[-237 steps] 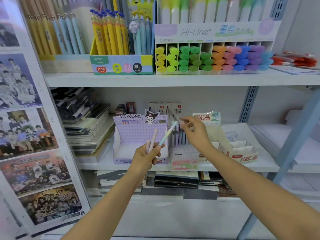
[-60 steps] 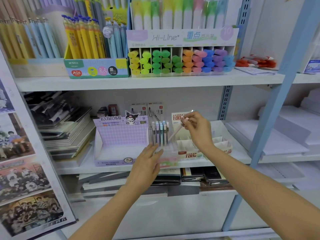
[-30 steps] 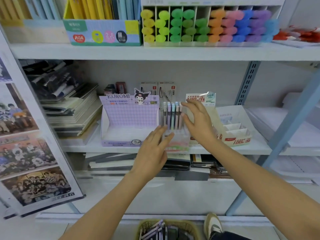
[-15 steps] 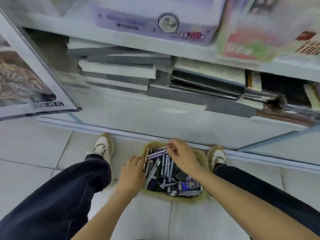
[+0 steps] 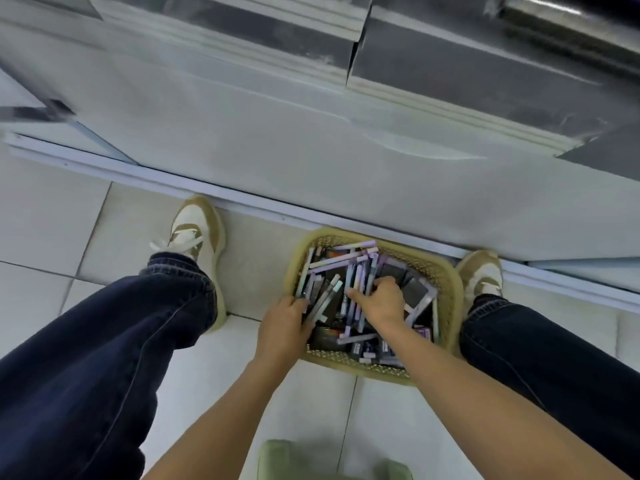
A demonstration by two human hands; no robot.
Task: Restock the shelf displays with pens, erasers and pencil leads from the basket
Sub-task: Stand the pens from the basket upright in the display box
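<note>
A tan woven basket (image 5: 451, 293) stands on the tiled floor between my feet, against the foot of the shelf unit. It is full of pastel purple and mint pens (image 5: 347, 258) mixed with dark small packets (image 5: 415, 293). My left hand (image 5: 283, 323) is at the basket's left side, its fingers curled round a couple of greyish pens (image 5: 325, 296). My right hand (image 5: 382, 301) reaches into the middle of the basket, fingers curled down over a bunch of purple pens (image 5: 359, 289). The shelf displays are out of view.
The white base panel of the shelf unit (image 5: 311, 140) runs across just behind the basket. My left shoe (image 5: 194, 230) and right shoe (image 5: 482, 273) flank the basket, with dark jeans legs on both sides. A green cloth edge (image 5: 304, 459) shows at the bottom.
The view dropped from the shelf to the floor. Both hands left the pen display and went down into the basket, where they now close on pens.
</note>
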